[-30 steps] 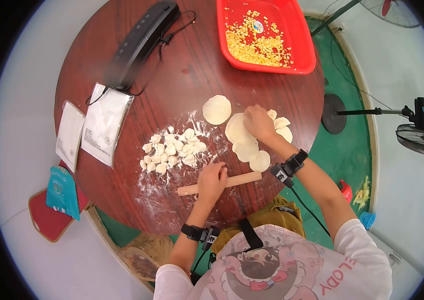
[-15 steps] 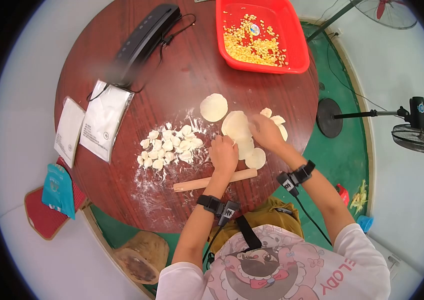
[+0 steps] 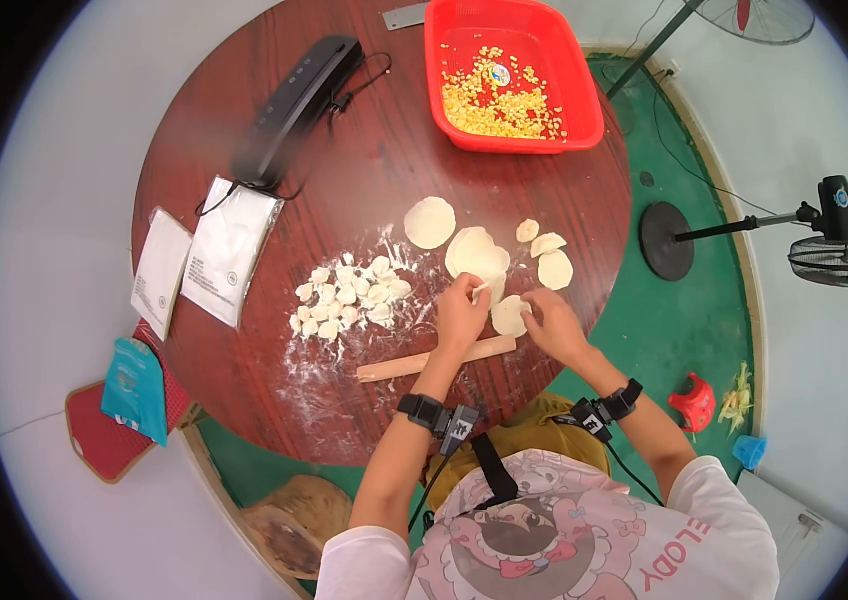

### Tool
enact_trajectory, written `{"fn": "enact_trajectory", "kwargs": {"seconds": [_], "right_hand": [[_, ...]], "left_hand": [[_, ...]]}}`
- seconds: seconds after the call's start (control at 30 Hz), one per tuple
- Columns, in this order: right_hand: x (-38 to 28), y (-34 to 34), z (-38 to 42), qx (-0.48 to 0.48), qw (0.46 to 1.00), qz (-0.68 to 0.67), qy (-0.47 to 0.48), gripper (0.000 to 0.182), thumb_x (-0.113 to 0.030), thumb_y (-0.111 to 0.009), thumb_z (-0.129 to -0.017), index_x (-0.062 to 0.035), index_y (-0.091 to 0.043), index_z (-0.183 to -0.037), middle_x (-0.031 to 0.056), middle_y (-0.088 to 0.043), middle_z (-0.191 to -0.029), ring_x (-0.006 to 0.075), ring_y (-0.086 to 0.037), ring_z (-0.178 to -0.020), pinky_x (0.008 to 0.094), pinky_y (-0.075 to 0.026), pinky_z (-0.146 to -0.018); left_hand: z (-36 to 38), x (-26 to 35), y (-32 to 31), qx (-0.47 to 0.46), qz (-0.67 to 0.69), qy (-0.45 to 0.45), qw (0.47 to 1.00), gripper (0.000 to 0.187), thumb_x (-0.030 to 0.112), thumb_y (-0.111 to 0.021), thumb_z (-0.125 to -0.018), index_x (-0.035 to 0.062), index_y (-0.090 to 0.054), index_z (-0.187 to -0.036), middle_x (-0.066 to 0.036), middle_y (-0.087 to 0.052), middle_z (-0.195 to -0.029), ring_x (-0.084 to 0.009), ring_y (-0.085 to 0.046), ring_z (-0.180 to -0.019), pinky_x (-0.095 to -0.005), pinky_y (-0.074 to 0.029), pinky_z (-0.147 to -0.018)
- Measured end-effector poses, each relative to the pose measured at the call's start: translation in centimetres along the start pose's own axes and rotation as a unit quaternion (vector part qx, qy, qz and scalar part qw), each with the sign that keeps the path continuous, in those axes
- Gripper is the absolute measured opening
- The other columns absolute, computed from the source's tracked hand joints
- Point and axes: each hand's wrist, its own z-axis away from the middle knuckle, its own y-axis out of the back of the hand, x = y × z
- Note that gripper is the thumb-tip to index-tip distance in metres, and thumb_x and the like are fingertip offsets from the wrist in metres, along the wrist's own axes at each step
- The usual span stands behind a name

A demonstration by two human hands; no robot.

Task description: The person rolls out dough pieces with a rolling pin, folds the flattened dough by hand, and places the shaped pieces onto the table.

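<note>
My left hand (image 3: 461,318) is closed, its fingertips pinching the edge of a thin dough wrapper (image 3: 491,285). That wrapper overlaps a bigger pale dough sheet (image 3: 474,250) just beyond it. My right hand (image 3: 556,326) has its thumb and fingers together at the right edge of a small round dough wrapper (image 3: 510,315). Under my left forearm lies a wooden rolling pin (image 3: 384,370). To the left, several small lumps of dough (image 3: 347,295) sit in scattered flour. Another round wrapper (image 3: 430,222) lies farther back, and more dough pieces (image 3: 555,269) rest at the right.
A red basin (image 3: 589,125) with corn kernels stands at the back of the round table (image 3: 364,190). At the left are a black sealer-like device (image 3: 294,110) and white packets (image 3: 229,250). A standing fan (image 3: 834,255) is beyond the right edge.
My right hand has come back toward me from the dough pieces at the right to the small round wrapper. My left hand has shifted slightly and now pinches dough.
</note>
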Motion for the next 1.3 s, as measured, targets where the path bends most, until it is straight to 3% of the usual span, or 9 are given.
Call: {"fn": "enact_trajectory", "kwargs": {"seconds": [0.2, 0.27, 0.33, 0.43, 0.73, 0.8, 0.9, 1.2, 1.3], "right_hand": [[-2.7, 0.9, -0.7, 0.075, 0.975, -0.153, 0.141, 0.031, -0.010, -0.062, -0.079, 0.0001, -0.057, -0.107, 0.0105, -0.061, -0.101, 0.0263, -0.059, -0.093, 0.0366, -0.045, -0.084], [-3.9, 1.5, -0.5, -0.264, 0.885, -0.381, -0.046, 0.026, -0.014, -0.062, -0.082, -0.0004, -0.059, -0.104, 0.0065, -0.061, -0.099, 0.0157, -0.058, -0.090, 0.0307, -0.047, -0.081], [-3.8, 0.0, -0.3, -0.307, 0.845, -0.429, -0.089, 0.021, -0.017, -0.062, -0.084, -0.0011, -0.061, -0.098, 0.0034, -0.062, -0.089, 0.0083, -0.057, -0.079, 0.0241, -0.048, -0.072], [-4.9, -1.8, 0.4, -0.361, 0.841, -0.386, -0.112, 0.017, -0.017, -0.063, -0.083, -0.0009, -0.062, -0.089, 0.0015, -0.061, -0.075, 0.0064, -0.057, -0.065, 0.0218, -0.049, -0.053], [-5.4, -8.5, 3.0, -0.407, 0.885, -0.223, -0.035, 0.014, -0.011, -0.062, -0.079, 0.0006, -0.063, -0.086, 0.0065, -0.062, -0.068, 0.0139, -0.060, -0.060, 0.0261, -0.049, -0.052], [-5.2, -9.1, 3.3, -0.242, 0.962, -0.044, 0.115, 0.022, -0.013, -0.064, -0.073, -0.0022, -0.060, -0.092, 0.0089, -0.061, -0.077, 0.0217, -0.060, -0.069, 0.0344, -0.048, -0.060], [-6.8, -7.3, 2.5, -0.018, 0.934, 0.144, 0.327, 0.033, -0.016, -0.065, -0.070, -0.0060, -0.054, -0.100, 0.0093, -0.057, -0.089, 0.0273, -0.055, -0.083, 0.0387, -0.044, -0.070], [-4.1, -8.9, 0.9, -0.158, 0.926, 0.218, 0.265, 0.027, -0.008, -0.059, -0.073, -0.0069, -0.045, -0.096, 0.0087, -0.051, -0.088, 0.0273, -0.052, -0.085, 0.0402, -0.041, -0.068], [-4.9, -8.4, 2.2, -0.201, 0.918, 0.172, 0.297, 0.033, -0.005, -0.058, -0.071, -0.0059, -0.044, -0.101, 0.0085, -0.051, -0.088, 0.0267, -0.052, -0.084, 0.0391, -0.040, -0.068]], "left_hand": [[5.3, 2.0, 2.9, -0.060, 0.156, -0.069, 0.984, 0.013, 0.010, -0.062, -0.082, -0.0003, -0.059, -0.090, -0.009, -0.067, -0.078, -0.0124, -0.064, -0.071, -0.0249, -0.049, -0.062], [7.1, 1.8, 4.7, -0.085, 0.188, -0.020, 0.978, 0.015, 0.008, -0.061, -0.083, -0.0022, -0.060, -0.094, -0.007, -0.066, -0.078, -0.0089, -0.062, -0.074, -0.0230, -0.049, -0.063], [8.9, 0.6, 6.3, -0.085, 0.228, 0.079, 0.967, 0.017, 0.009, -0.063, -0.083, -0.0039, -0.061, -0.094, -0.008, -0.066, -0.080, -0.0091, -0.062, -0.073, -0.0221, -0.049, -0.063], [11.6, -1.7, 7.6, -0.042, 0.283, 0.148, 0.947, 0.018, 0.010, -0.063, -0.084, -0.0034, -0.060, -0.095, -0.008, -0.066, -0.079, -0.0086, -0.061, -0.068, -0.0209, -0.048, -0.060], [17.2, -8.8, 5.8, 0.080, 0.282, 0.203, 0.934, 0.012, 0.010, -0.059, -0.085, 0.0016, -0.056, -0.093, -0.006, -0.064, -0.075, -0.0086, -0.060, -0.064, -0.0217, -0.049, -0.052], [17.2, -10.3, 5.0, 0.103, 0.256, 0.180, 0.944, 0.011, 0.010, -0.058, -0.086, 0.0016, -0.056, -0.093, -0.006, -0.064, -0.074, -0.0082, -0.059, -0.063, -0.0216, -0.047, -0.051], [16.4, -12.8, 4.2, 0.235, 0.200, 0.148, 0.940, 0.010, 0.008, -0.057, -0.085, 0.0006, -0.057, -0.092, -0.007, -0.064, -0.074, -0.0100, -0.059, -0.063, -0.0249, -0.047, -0.054], [16.3, -11.1, 6.9, 0.373, -0.029, 0.104, 0.921, 0.023, 0.016, -0.056, -0.084, -0.0017, -0.058, -0.098, -0.012, -0.066, -0.074, -0.0237, -0.064, -0.068, -0.0358, -0.049, -0.066], [17.1, -9.2, 8.6, 0.412, -0.004, 0.093, 0.906, 0.031, 0.020, -0.052, -0.087, -0.0003, -0.053, -0.111, -0.020, -0.056, -0.108, -0.0314, -0.054, -0.100, -0.0413, -0.041, -0.085]]}}
